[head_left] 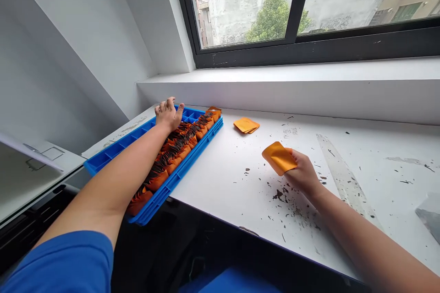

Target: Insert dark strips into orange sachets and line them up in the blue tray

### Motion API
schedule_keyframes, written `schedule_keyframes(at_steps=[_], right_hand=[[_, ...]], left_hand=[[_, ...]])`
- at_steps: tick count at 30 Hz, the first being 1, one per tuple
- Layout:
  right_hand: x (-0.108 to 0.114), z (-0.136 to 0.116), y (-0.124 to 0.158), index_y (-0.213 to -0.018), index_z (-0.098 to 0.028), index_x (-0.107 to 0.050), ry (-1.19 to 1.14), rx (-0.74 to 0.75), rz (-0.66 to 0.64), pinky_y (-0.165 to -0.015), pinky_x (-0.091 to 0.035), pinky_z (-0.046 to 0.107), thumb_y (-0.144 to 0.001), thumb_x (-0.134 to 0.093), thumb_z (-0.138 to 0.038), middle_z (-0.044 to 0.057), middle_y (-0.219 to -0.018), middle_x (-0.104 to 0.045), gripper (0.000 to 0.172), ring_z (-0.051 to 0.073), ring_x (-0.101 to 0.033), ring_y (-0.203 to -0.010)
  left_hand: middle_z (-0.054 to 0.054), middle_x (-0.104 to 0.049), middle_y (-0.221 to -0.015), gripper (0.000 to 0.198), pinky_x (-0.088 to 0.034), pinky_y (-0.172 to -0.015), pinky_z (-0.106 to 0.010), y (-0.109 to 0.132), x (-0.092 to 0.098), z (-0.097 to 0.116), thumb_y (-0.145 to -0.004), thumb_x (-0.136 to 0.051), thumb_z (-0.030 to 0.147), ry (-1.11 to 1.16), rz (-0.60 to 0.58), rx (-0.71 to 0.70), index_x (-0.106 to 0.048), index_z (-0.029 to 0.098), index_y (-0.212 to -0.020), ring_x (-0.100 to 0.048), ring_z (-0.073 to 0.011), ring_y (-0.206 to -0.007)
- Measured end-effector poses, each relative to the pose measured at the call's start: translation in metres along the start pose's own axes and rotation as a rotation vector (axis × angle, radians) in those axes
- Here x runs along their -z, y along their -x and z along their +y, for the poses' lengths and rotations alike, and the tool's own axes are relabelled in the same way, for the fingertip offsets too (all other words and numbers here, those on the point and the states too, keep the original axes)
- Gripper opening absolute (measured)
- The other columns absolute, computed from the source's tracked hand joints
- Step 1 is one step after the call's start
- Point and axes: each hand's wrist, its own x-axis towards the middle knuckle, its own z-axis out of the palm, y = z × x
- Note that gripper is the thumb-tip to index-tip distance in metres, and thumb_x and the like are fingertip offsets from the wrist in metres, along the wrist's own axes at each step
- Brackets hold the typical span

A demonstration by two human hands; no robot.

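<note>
A blue divided tray (pixel 192 158) sits at the left end of the white table, with rows of orange packets (pixel 160 180) standing in it. My left hand (pixel 168 113) rests over the tray's far end, its fingers apart; what lies beneath the palm is hidden. Above the table's middle, my right hand (pixel 302 170) grips orange packets (pixel 279 158), with the fingertips hidden behind them. A small stack of flat orange packets (pixel 246 125) lies on the table between the tray and my right hand.
Dark crumbs (pixel 292 206) are scattered over the white table (pixel 220 192). A clear plastic piece (pixel 429 215) lies at the right edge. Behind the table rise a white sill (pixel 275 73) and a dark-framed window. A light panel with a wire handle (pixel 44 158) is at the left.
</note>
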Motion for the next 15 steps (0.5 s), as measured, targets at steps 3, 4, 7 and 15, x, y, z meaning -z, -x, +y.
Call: schedule_keyframes(at_steps=[3,4,7,15], right_hand=[[0.001,-0.006,0.003,-0.097,-0.022,-0.07,-0.021,-0.023,0.02,-0.051,-0.042,0.031,-0.065,-0.06,-0.024,0.003,-0.077,-0.066,0.034,0.018,-0.057,-0.063],[0.0,-0.008,0.003,-0.095,-0.022,-0.069,-0.028,-0.029,0.008,-0.051,-0.041,0.031,-0.065,-0.059,-0.024,0.003,-0.077,-0.065,0.032,0.018,-0.056,-0.062],[-0.001,-0.013,0.005,-0.088,-0.021,-0.068,-0.032,-0.039,-0.044,-0.05,-0.04,0.03,-0.065,-0.059,-0.025,0.001,-0.071,-0.062,0.025,0.016,-0.053,-0.059],[-0.001,-0.015,0.005,-0.092,-0.02,-0.069,0.002,-0.05,-0.054,-0.049,-0.042,0.031,-0.066,-0.06,-0.029,0.003,-0.075,-0.064,0.029,0.018,-0.056,-0.06]], left_hand=[[-0.018,-0.054,-0.147,0.067,-0.026,-0.117,-0.052,-0.001,-0.004,-0.007,-0.098,-0.018,0.057,0.01,0.028,-0.051,-0.039,0.016,-0.147,-0.039,-0.0351,-0.142],[-0.017,-0.055,-0.146,0.066,-0.027,-0.117,-0.052,-0.001,-0.004,-0.008,-0.098,-0.019,0.057,0.015,0.019,-0.063,-0.041,0.016,-0.145,-0.04,-0.0353,-0.141],[-0.018,-0.058,-0.142,0.065,-0.03,-0.114,-0.051,-0.003,-0.005,-0.011,-0.098,-0.018,0.057,0.03,-0.025,-0.052,-0.045,0.016,-0.141,-0.044,-0.0355,-0.138],[-0.02,-0.063,-0.135,0.062,-0.037,-0.107,-0.052,-0.004,-0.01,-0.01,-0.098,-0.019,0.055,-0.015,-0.097,-0.02,-0.055,0.015,-0.132,-0.052,-0.0381,-0.13]])
